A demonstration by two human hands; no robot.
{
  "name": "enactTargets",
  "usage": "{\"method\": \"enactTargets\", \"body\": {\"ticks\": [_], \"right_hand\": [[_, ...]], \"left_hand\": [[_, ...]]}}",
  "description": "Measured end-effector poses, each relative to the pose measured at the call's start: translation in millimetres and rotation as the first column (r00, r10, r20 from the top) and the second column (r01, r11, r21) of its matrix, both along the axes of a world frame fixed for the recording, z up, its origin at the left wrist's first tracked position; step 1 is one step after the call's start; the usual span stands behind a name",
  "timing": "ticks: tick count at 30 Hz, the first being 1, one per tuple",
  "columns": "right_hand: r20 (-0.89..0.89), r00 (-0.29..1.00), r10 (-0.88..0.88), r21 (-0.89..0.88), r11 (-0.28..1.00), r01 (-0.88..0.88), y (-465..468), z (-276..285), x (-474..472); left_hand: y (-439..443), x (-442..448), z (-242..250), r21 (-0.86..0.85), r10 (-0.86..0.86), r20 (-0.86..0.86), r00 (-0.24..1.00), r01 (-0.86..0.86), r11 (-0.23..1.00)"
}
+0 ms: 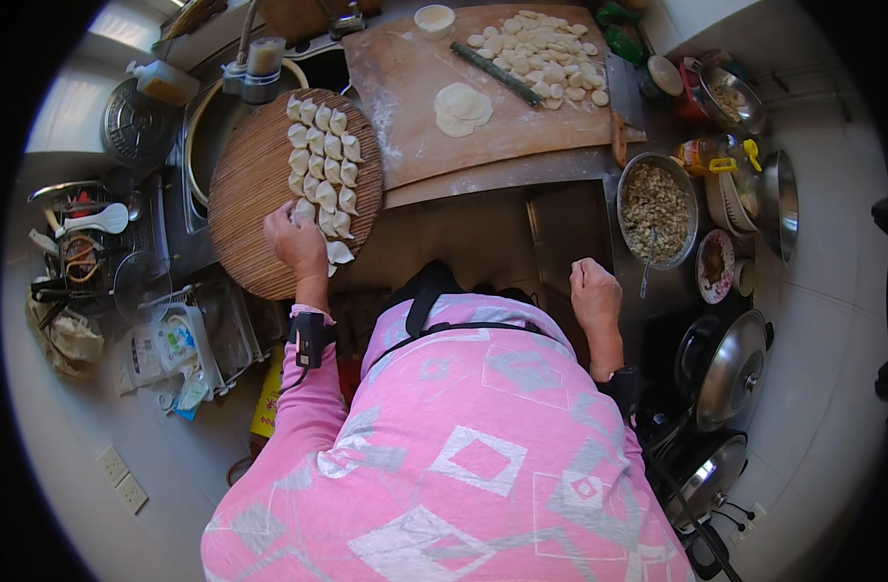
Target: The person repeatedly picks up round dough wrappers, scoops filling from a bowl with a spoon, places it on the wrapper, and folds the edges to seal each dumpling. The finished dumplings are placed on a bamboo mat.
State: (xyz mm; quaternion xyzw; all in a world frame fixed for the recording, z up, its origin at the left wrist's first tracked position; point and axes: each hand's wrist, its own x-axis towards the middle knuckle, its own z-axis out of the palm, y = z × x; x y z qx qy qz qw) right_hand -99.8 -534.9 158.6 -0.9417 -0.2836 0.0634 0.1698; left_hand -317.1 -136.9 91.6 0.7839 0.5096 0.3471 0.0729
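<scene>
My left hand is over a round slatted tray, its fingers on a pale dumpling near the lower left of the rows. Several folded dumplings sit in tight rows on the tray's right half. One more dumpling lies by the tray's lower right rim, beside my wrist. My right hand hangs in front of the counter with its fingers curled in, and nothing shows in it. Close to it is a metal bowl of chopped filling with a spoon in it.
A floured wooden board bears stacked wrappers, a dark rolling pin, many dough pieces and a cleaver. Behind the tray is a sink. Lidded pans stand at right, a utensil rack at left.
</scene>
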Motion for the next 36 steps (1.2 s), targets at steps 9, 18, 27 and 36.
{"method": "enactTargets", "body": {"ticks": [9, 18, 27, 36], "right_hand": [[-0.023, 0.995, -0.097, -0.011, 0.995, 0.096, -32.3, 7.6, -1.5], [-0.083, 0.948, -0.308, -0.141, 0.945, 0.294, -97.3, 3.0, -25.6], [-0.124, 0.917, -0.379, -0.206, 0.914, 0.349, -132.1, -7.2, -35.9], [-0.159, 0.911, -0.382, -0.215, 0.914, 0.345, -132.0, -10.6, -30.5]], "left_hand": [[-56.4, 244.7, -26.9, -0.445, -0.296, 0.129, 0.946, 0.322, 0.836], [-51.1, 295.0, -49.7, -0.29, -0.208, -0.172, 0.963, 0.152, 0.945], [-41.8, 307.9, -43.1, -0.488, -0.111, -0.217, 0.97, -0.009, 0.873], [-22.1, 306.9, -51.9, -0.462, -0.19, -0.168, 0.967, 0.092, 0.882]]}}
